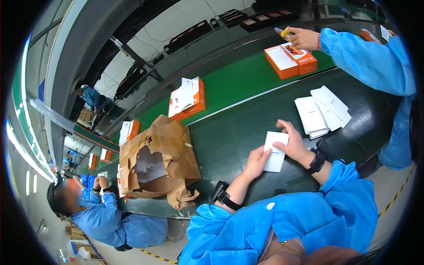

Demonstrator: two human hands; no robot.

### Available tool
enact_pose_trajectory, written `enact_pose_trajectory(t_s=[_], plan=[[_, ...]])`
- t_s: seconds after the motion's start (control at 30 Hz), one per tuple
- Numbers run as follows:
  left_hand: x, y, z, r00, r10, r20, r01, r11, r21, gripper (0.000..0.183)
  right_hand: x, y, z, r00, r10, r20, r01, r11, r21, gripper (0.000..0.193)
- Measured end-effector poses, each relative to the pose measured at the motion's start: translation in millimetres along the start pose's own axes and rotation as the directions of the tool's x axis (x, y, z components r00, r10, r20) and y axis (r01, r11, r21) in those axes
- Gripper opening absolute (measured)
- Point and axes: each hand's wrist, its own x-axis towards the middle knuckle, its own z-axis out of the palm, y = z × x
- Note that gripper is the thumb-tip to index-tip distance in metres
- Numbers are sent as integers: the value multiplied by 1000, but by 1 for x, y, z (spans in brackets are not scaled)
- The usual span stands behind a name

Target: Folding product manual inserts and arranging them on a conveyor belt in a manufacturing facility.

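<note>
Between my hands is a small white booklet (274, 160), held over the dark green table in front of me. My left hand (255, 163) pinches its left edge, thumb on top. The thumb of my right hand (295, 143) presses on the booklet's face from the right, while that hand's forefinger is raised and bent beyond the upper corner. Fingers underneath are hidden. Just past my right hand lie stacked and fanned white booklets (311, 115). To the left of my hands stands a torn brown paper bag (179, 145) with white papers visible through its hole.
Orange boxes, one topped with leaflets (199, 95), sit along the green conveyor belt (238, 81). At the far right, a co-worker's hand (304, 39) holds a small item above an open orange box (282, 64). Another blue-clad person (104, 221) works at the left.
</note>
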Motion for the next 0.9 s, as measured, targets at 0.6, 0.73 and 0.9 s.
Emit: enact_pose_trajectory(t_s=[0.6, 0.73, 0.9], plan=[[164, 37, -215, 405, 302, -863, 682, 530, 504, 79, -3, 17, 17, 946, 288, 146, -317, 915, 249, 21], [167, 45, -215, 604, 164, -780, 590, 566, 576, 48, -4, 18, 15, 955, 267, 132, -295, 901, 318, 23], [104, 76, -102, 780, 590, -209, 108, 202, 973, 29, -3, 15, 6, 972, 215, 97, -234, 840, 490, 16]])
